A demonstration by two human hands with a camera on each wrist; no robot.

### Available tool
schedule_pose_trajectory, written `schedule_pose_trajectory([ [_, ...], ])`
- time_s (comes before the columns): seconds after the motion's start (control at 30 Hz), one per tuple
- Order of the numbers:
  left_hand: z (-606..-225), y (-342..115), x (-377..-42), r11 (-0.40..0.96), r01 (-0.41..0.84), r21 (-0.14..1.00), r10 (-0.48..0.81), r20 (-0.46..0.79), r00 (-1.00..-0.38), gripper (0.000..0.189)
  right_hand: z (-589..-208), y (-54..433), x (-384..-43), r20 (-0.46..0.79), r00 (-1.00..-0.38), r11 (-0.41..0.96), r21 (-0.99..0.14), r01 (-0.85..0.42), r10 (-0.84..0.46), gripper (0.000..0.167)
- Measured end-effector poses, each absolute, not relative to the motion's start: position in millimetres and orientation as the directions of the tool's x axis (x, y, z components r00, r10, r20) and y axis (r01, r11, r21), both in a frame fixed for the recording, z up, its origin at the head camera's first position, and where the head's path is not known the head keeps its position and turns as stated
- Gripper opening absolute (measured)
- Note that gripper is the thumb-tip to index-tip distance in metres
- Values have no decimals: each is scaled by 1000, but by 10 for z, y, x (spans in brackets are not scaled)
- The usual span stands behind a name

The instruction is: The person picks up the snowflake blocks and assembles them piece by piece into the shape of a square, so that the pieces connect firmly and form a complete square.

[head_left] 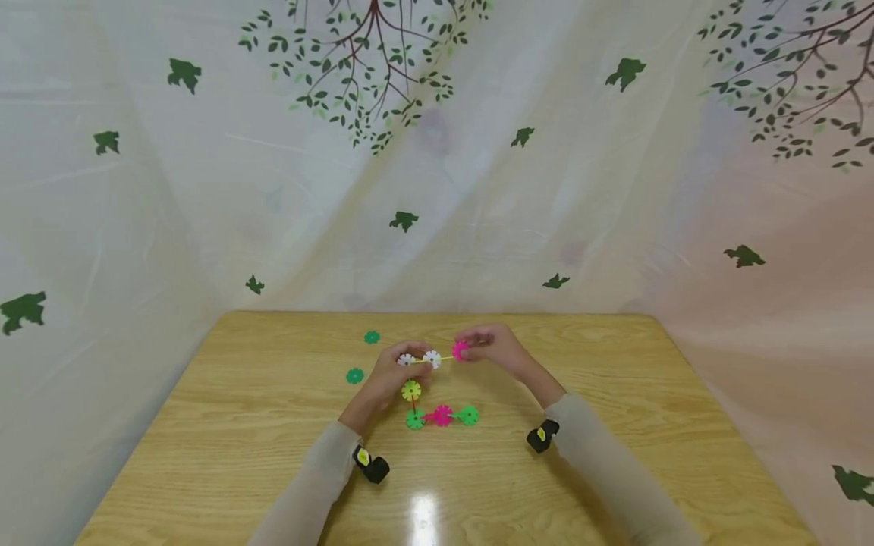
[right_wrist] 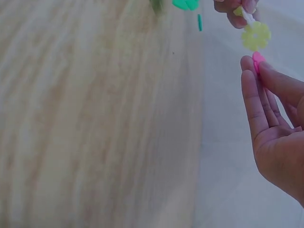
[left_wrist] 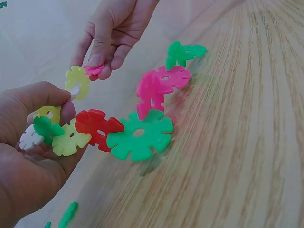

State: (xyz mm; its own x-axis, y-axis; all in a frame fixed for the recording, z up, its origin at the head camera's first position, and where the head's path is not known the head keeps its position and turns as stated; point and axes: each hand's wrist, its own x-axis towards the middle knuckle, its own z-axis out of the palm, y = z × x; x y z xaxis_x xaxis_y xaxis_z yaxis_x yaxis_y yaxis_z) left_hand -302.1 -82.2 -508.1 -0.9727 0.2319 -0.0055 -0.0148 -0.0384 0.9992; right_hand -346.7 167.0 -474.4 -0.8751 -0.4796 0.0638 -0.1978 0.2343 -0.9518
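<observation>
A chain of slotted flower-shaped plastic discs hangs between both hands above the table. My left hand (head_left: 388,377) pinches a white disc (head_left: 432,359) and supports the chain's near part. With thumb and fingers, my right hand (head_left: 501,347) pinches a pink disc (head_left: 460,349), which meets the edge of a yellow disc (right_wrist: 256,36). From the left palm the chain runs through a pale yellow disc (left_wrist: 71,138), a red disc (left_wrist: 99,129) and a green disc (left_wrist: 139,135). Beyond these come pink discs (left_wrist: 172,79) and a green end (left_wrist: 186,53). Fingers partly hide the white disc.
Two loose green discs lie on the wooden table (head_left: 273,425), one disc (head_left: 372,337) toward the back and another disc (head_left: 354,375) left of the left hand. A pale curtain (head_left: 464,258) with printed leaves hangs behind the table's far edge.
</observation>
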Motion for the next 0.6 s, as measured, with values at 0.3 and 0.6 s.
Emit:
schedule_pose_trajectory([
  [0.3, -5054, -803, -3007, 3, 34, 999, 194, 33, -980, 36, -4835, 1667, -3375, 70, -895, 187, -968, -168, -440, 37],
  [0.6, -5078, -804, -3036, -10, 34, 999, 189, 35, -981, 36, -4861, 1649, -3348, 70, -893, 171, -972, -161, -444, 32],
])
